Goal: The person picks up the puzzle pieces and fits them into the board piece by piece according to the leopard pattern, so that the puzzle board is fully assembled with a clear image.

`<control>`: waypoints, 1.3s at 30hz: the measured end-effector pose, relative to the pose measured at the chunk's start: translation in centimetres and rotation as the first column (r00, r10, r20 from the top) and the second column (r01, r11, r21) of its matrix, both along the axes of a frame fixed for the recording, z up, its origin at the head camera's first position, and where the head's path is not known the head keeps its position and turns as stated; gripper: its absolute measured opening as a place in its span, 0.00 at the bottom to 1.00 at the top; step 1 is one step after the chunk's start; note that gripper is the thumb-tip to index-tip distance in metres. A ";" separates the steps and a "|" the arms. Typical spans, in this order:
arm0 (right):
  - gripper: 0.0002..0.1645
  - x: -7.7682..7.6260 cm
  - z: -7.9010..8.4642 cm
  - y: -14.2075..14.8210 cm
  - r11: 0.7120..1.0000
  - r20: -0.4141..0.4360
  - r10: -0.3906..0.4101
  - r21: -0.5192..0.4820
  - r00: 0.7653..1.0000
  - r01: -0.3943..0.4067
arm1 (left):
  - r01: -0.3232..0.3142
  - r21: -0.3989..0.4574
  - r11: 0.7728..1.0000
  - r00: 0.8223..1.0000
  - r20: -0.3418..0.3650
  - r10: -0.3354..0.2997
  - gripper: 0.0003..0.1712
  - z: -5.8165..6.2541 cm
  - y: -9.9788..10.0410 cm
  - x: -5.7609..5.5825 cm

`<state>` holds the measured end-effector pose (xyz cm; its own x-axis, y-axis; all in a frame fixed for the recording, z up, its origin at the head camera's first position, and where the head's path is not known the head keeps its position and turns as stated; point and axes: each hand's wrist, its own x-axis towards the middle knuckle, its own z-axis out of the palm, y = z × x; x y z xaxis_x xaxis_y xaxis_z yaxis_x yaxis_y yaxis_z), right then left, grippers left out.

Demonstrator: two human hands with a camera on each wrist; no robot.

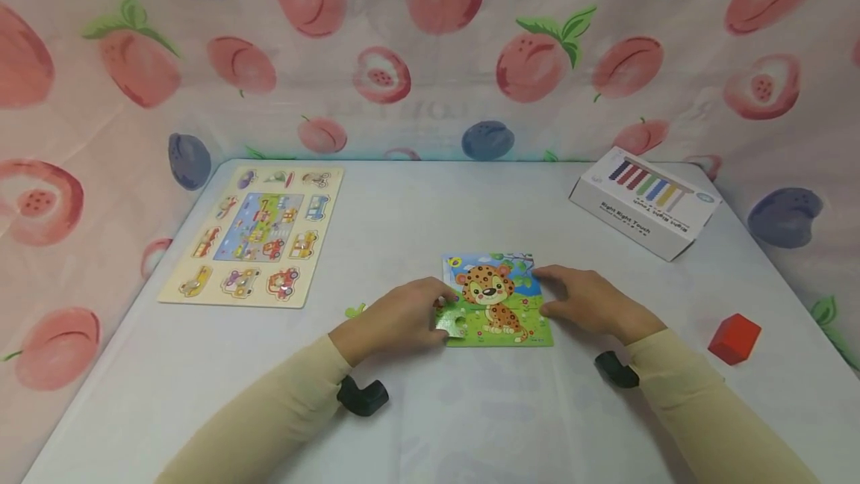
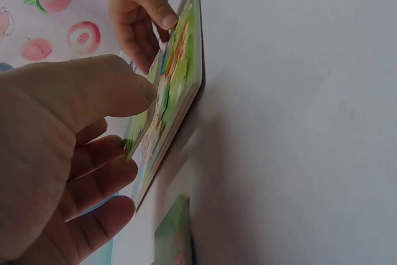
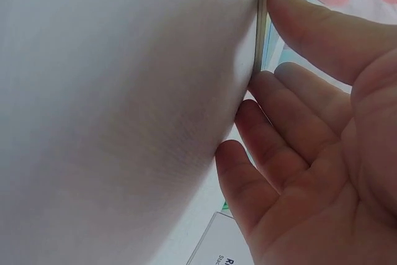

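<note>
A jigsaw puzzle (image 1: 502,305) with a spotted leopard cub on grass lies flat on the table. My left hand (image 1: 403,316) pinches a green puzzle piece (image 1: 452,323) between thumb and fingers. That piece (image 2: 141,122) is tilted over the left part of the puzzle in the left wrist view. At the puzzle's right edge my right hand (image 1: 591,302) rests, its thumb and fingertips against the side and the fingers loosely extended. Partly hidden behind the left wrist is another loose green piece (image 1: 354,311), which shows closer in the left wrist view.
A wooden peg board with vehicle pictures (image 1: 316,245) lies at the back left. At the back right stands a white toy box (image 1: 631,204). A red block (image 1: 734,339) sits right of the right forearm. A fruit-print curtain (image 1: 430,95) hangs behind the table.
</note>
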<state>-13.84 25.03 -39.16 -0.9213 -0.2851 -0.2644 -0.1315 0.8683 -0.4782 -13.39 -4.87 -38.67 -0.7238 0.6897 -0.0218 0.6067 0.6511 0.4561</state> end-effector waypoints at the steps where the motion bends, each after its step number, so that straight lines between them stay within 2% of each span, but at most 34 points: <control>1: 0.39 0.0 0.0 0.0 1.000 0.001 -0.001 0.001 1.000 0.001 | 0.001 0.001 1.000 1.000 0.002 -0.001 0.27 -0.1 0.2 0.0; 13: 0.39 -0.1 -0.1 0.0 1.000 -0.006 0.000 0.011 1.000 0.000 | 0.005 0.018 1.000 1.000 0.011 -0.005 0.26 -0.5 1.2 0.2; 24: 0.38 0.0 -0.2 -0.1 1.000 -0.014 0.004 -0.004 1.000 -0.004 | -0.011 -0.006 1.000 0.999 -0.047 0.010 0.23 -1.4 1.7 0.5; 39: 0.38 0.0 -0.2 0.0 1.000 -0.015 0.003 0.000 1.000 -0.003 | -0.039 0.010 0.999 0.996 -0.076 0.039 0.20 -1.3 1.9 0.8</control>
